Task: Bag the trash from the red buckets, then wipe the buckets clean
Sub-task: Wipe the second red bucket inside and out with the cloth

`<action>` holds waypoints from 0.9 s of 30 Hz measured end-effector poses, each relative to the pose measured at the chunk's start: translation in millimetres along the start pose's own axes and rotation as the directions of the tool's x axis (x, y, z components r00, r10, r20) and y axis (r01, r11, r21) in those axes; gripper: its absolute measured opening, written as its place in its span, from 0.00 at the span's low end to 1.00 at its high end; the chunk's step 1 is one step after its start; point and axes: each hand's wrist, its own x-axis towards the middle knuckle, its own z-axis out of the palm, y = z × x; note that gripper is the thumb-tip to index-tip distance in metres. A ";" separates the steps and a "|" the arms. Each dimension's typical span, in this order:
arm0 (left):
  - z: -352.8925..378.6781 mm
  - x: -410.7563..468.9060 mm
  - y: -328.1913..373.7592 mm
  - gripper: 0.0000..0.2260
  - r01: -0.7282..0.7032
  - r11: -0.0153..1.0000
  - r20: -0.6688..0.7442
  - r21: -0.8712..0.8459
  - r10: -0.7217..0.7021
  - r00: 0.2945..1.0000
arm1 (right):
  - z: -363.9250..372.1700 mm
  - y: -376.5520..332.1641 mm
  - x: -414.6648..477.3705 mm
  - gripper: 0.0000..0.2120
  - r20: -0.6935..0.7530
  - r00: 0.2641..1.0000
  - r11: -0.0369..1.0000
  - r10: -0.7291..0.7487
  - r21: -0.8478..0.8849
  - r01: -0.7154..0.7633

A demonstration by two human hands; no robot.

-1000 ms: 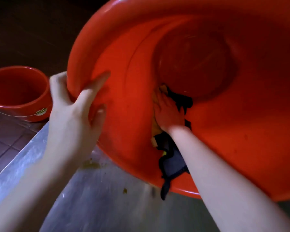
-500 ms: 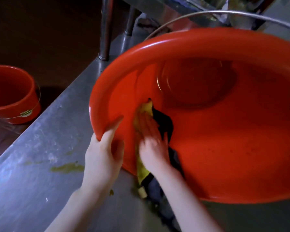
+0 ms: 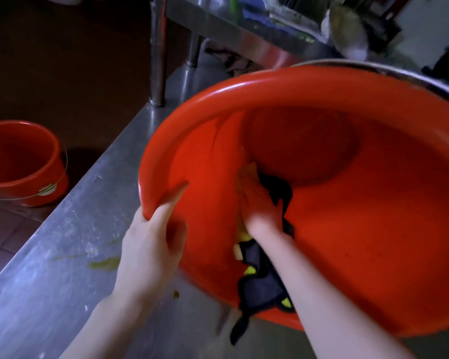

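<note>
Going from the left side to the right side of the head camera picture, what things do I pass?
small red bucket on the floor → green smear on the steel table → left hand gripping the big red bucket by its rim → right hand pressing a cloth inside it

a large red bucket (image 3: 347, 229) fills the right of the frame, tipped with its mouth toward the camera on a steel table (image 3: 49, 281). the left hand (image 3: 151, 244) grips its rim at lower centre, thumb inside, while the right hand (image 3: 259, 203) presses a dark and yellow cloth (image 3: 259, 283) against the inner wall, its tail hanging over the lower rim. a second red bucket (image 3: 18, 161) stands on the tiled floor at the left edge
</note>
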 end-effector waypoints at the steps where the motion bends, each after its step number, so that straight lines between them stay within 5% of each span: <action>1: -3.9 3.3 3.5 0.34 -0.010 1.000 0.012 0.009 0.010 1.000 | 2.0 -6.9 -14.1 0.30 0.020 0.997 0.997 -0.078 0.020 0.078; 7: -39.0 38.8 34.3 0.35 -0.101 0.994 0.067 0.051 0.097 0.993 | -28.4 -45.8 -64.6 0.29 -0.154 0.916 0.879 -0.370 0.262 0.399; 12: -86.9 74.5 51.6 0.38 -0.210 0.969 0.182 0.130 0.185 0.966 | -89.3 -66.2 -69.6 0.18 -0.243 0.946 0.928 -0.215 0.250 0.276; 17: -150.3 110.1 64.9 0.38 -0.315 0.911 0.276 0.265 0.241 0.930 | -157.8 -80.9 -74.6 0.18 -0.333 0.934 0.972 -0.131 0.142 0.187; 23: -198.1 149.6 90.5 0.39 -0.414 0.851 0.356 0.323 0.296 0.886 | -203.5 -125.4 -59.6 0.22 -0.657 0.739 0.986 -0.152 -0.047 0.162; 25: -200.4 158.2 99.5 0.40 -0.413 0.867 0.358 0.278 0.305 0.882 | -194.9 -132.5 -54.6 0.26 -0.563 0.796 0.975 -0.223 -0.116 0.191; 27: -195.7 161.9 104.9 0.39 -0.400 0.885 0.322 0.239 0.316 0.892 | -176.0 -131.9 -48.8 0.28 -0.267 0.929 0.963 -0.256 -0.154 0.221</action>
